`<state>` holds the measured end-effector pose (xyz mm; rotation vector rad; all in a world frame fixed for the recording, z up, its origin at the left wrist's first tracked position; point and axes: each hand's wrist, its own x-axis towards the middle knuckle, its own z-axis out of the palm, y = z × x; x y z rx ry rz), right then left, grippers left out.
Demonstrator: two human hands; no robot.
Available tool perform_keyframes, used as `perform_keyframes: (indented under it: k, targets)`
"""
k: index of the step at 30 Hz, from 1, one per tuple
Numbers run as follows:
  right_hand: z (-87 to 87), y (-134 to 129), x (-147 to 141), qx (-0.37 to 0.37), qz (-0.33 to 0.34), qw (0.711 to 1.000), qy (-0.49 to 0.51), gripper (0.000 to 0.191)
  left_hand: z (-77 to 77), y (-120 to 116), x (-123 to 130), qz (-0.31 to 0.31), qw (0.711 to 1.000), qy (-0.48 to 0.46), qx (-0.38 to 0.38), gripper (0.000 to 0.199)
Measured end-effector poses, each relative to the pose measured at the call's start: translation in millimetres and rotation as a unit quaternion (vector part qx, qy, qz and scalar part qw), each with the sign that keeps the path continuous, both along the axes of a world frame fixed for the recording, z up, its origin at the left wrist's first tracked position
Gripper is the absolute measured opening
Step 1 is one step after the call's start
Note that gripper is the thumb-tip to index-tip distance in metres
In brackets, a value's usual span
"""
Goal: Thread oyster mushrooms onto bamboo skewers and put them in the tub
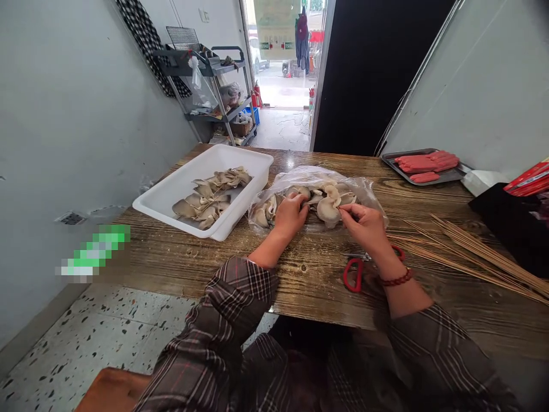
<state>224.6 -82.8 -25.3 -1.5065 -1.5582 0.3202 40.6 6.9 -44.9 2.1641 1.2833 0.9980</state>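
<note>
A clear plastic bag (295, 176) lies open on the wooden table (206, 266), filled with grey-white oyster mushrooms (328, 213). My left hand (291, 214) reaches into the bag with its fingers curled down among the mushrooms; what they hold, if anything, is hidden. With thumb and fingertips pinched, my right hand (364, 226) grips the edge of a pale mushroom at the bag's right part. Red-handled scissors (353, 276) rest partly beneath my right wrist. Left of the bag, a white plastic tub (148, 200) holds a heap of mushroom pieces (206, 200).
Thin wooden skewers (480, 252) are spread on the right of the table. Behind them are a dark tray (388, 160) of pink sausages (429, 163) and a black holder (510, 226) with red packets. A grey cart (210, 68) stands beyond the table, near the glass door.
</note>
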Motion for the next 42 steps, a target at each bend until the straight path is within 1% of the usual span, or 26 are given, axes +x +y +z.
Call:
perform_keyframes:
  k: [3, 5, 7, 9, 10, 11, 13, 15, 18, 21, 25, 30, 36, 39, 42]
  targets:
    - [-0.6, 0, -1, -0.003, 0.0, 1.0, -0.002, 0.03, -0.8, 1, 2, 0.013, 1.0, 0.016, 0.003, 0.008]
    - [-0.5, -1, -1, -0.005, -0.001, 1.0, -0.004, 0.03, -0.7, 2, 1, 0.009, 1.0, 0.002, 0.002, 0.009]
    - [0.3, -1, -2, -0.009, -0.002, 1.0, -0.006, 0.029, 0.2, 2, -1, 0.0, 0.999, -0.047, -0.008, 0.008]
    - [1.3, -1, -3, -0.013, -0.002, 1.0, -0.004, 0.029, 2.1, 2, -5, -0.01, 0.99, -0.128, -0.049, 0.009]
    - [1.8, -1, -3, -0.014, -0.001, 1.0, -0.002, 0.03, 3.4, 1, -7, -0.017, 0.98, -0.179, -0.087, 0.009]
    - [2.2, -1, -4, -0.014, 0.001, 1.0, 0.001, 0.03, 5.0, 1, -9, -0.025, 0.963, -0.231, -0.135, 0.011]
    - [3.0, -1, -5, -0.012, 0.009, 1.0, 0.007, 0.03, 8.8, -1, -15, -0.039, 0.916, -0.327, -0.232, 0.018]
    - [3.8, -2, -5, -0.011, 0.019, 1.0, 0.014, 0.03, 13.0, -4, -19, -0.047, 0.867, -0.396, -0.298, 0.024]
    - [4.6, -2, -7, -0.016, 0.046, 0.999, 0.021, 0.03, 18.0, -6, -25, -0.055, 0.82, -0.455, -0.342, 0.027]
    - [4.4, -3, -10, -0.026, 0.078, 0.997, 0.016, 0.029, 20.2, -9, -27, -0.069, 0.793, -0.485, -0.362, 0.028]
    - [3.5, -4, -14, -0.032, 0.095, 0.995, 0.0, 0.027, 20.7, -11, -26, -0.079, 0.78, -0.507, -0.358, 0.028]
    - [3.1, -5, -15, -0.039, 0.108, 0.993, -0.004, 0.027, 21.5, -11, -25, -0.09, 0.765, -0.518, -0.373, 0.026]
    - [2.8, -6, -16, -0.038, 0.111, 0.993, -0.017, 0.027, 25.9, -11, -25, -0.104, 0.752, -0.532, -0.376, 0.025]
    - [2.5, -6, -16, -0.041, 0.116, 0.992, -0.024, 0.025, 28.6, -13, -25, -0.099, 0.755, -0.528, -0.376, 0.024]
    - [1.1, -6, -17, -0.038, 0.122, 0.991, -0.035, 0.024, 29.2, -13, -24, -0.071, 0.766, -0.518, -0.372, 0.023]
